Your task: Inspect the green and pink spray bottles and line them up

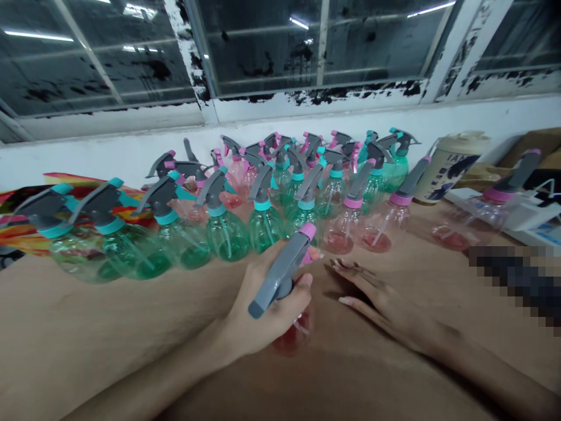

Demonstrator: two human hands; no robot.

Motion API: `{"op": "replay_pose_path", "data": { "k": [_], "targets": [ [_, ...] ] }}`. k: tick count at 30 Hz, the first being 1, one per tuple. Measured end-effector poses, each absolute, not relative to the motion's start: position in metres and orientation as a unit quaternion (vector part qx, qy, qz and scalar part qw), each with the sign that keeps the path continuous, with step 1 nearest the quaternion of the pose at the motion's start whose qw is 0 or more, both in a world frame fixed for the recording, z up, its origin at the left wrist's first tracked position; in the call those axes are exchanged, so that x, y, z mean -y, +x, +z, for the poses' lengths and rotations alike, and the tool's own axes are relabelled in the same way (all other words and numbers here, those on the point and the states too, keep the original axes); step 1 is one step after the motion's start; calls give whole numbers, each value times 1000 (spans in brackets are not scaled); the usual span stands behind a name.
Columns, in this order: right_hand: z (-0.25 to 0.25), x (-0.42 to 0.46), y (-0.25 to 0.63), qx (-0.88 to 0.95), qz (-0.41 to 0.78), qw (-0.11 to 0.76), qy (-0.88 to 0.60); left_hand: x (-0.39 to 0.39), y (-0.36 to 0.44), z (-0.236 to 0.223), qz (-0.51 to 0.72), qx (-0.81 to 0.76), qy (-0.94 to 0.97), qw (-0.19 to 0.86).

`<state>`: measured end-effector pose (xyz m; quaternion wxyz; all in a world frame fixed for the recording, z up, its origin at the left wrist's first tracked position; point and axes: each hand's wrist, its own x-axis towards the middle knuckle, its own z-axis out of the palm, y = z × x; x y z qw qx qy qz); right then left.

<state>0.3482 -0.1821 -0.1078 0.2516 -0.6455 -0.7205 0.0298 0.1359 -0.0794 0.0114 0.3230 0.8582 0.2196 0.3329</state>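
My left hand [272,310] is wrapped round the neck of a pink spray bottle [293,339] with a grey trigger head and a pink nozzle tip. The bottle is on or just above the table in front of me; its base is partly hidden by my hand. To the right, my right hand [385,298] lies low over the tabletop with fingers stretched out, holding nothing. Just beyond both hands runs a row of spray bottles, among them a green one with a teal collar [228,237] and a pink one with a pink collar [339,234].
Several more spray bottles [280,169] crowd the back of the wooden table [79,345] by the wall. At the right stand a printed cup [447,166] and a lone pink spray bottle [473,219]. Colourful wrapping [87,193] lies behind the bottles at left.
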Motion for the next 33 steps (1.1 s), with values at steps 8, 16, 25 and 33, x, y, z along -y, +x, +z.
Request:
{"op": "replay_pose_path", "data": {
  "k": [8, 16, 25, 33],
  "targets": [
    [-108, 182, 348, 724, 28, 244, -645, 77, 131, 15, 312, -182, 876, 319],
    [-103, 182, 347, 713, 57, 253, -652, 78, 132, 14, 317, -167, 879, 314],
    [-75, 193, 309, 688, 197, 306, -628, 83, 130, 3, 318, -228, 844, 368],
    [-40, 186, 257, 666, 186, 400, -601, 94, 143, -1, 336, -248, 807, 417]
  ]
}}
